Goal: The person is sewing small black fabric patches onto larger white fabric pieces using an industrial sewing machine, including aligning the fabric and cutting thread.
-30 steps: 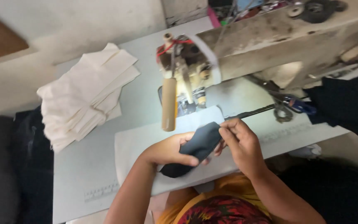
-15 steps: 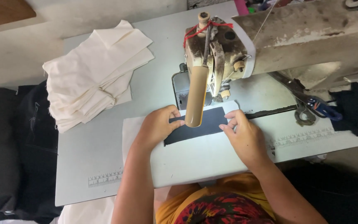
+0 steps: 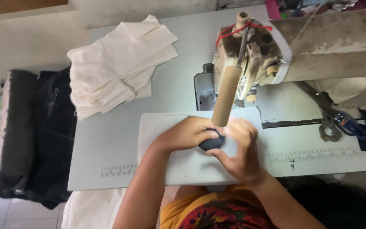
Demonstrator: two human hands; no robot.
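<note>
Fabric, the dark piece (image 3: 212,143), lay flat by the sewing machine (image 3: 250,55) a moment earlier; left hand (image 3: 187,133) and right hand (image 3: 240,148) had bunched it, grips clamped, at the surface's (image 3: 106,140) six o'clock edge.
</note>
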